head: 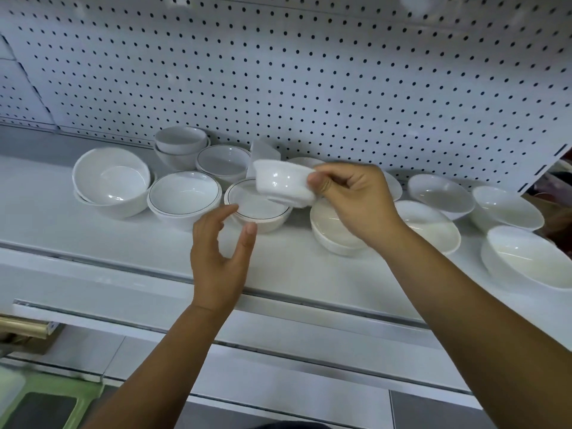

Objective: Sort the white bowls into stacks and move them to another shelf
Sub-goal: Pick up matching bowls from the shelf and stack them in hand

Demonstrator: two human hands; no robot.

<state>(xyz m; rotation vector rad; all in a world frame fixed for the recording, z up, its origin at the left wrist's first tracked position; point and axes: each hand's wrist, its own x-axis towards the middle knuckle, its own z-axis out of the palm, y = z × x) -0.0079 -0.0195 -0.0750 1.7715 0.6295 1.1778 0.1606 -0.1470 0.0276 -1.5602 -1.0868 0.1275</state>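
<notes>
rimmed bowl [258, 209] under lifted small bowl [283, 185], pegboard [278, 72] behind

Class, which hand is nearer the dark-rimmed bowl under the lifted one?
Left. The left hand is beside the dark-rimmed bowl; the right hand holds a small bowl above it.

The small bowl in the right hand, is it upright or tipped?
Tipped: the right hand pinches the small bowl by its rim, and only its outer wall shows, its mouth turned away.
</notes>
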